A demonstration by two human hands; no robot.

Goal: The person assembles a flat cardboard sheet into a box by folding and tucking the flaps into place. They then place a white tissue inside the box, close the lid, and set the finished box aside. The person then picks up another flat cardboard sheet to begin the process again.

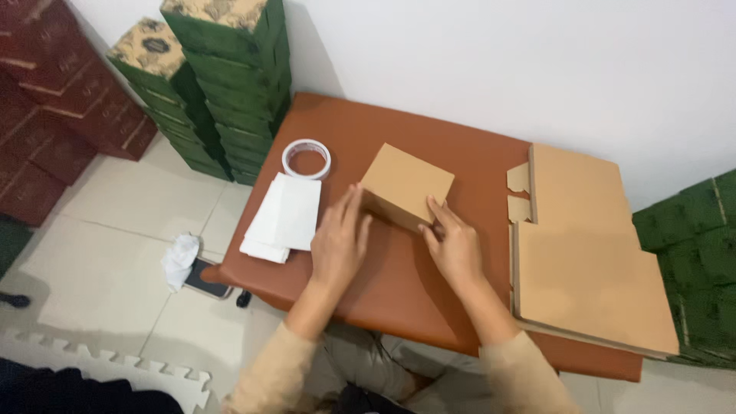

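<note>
Small cardboard box at centre of the brown table, left hand flat against its left side, right hand touching its near corner, neither gripping, tape roll upper left

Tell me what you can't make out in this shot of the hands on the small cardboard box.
- Head view: near face of the cardboard box, hidden by the left hand and right hand.
- Phone on the floor, partly under a crumpled white cloth and the table edge.
- Count of flat cardboard sheets: edges too fine.
- Green boxes, cut off by the right edge.
</note>
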